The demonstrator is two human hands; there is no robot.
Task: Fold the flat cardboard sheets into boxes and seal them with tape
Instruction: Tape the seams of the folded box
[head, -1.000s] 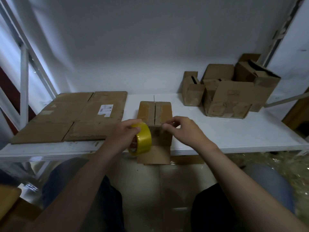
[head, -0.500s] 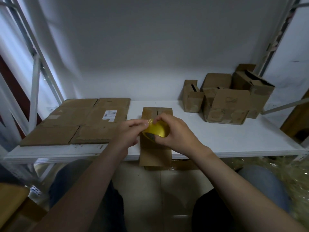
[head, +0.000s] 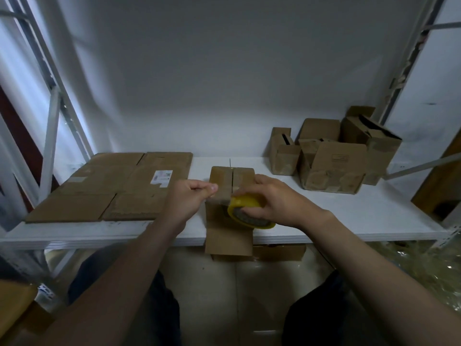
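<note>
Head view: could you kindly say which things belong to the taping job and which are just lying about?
In use: tape roll, gripped by right hand; left hand, apparently pinching its loose end; box beneath.
Lying about: flat cardboard sheets, left; folded boxes, right.

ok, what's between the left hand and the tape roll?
Head view: the left top flap of the box lies between left hand and tape roll, which the right hand grips. Any strip there is too faint to tell.

matt brown cardboard box (head: 229,236), glossy yellow tape roll (head: 245,203), smooth white shelf (head: 349,221)
</note>
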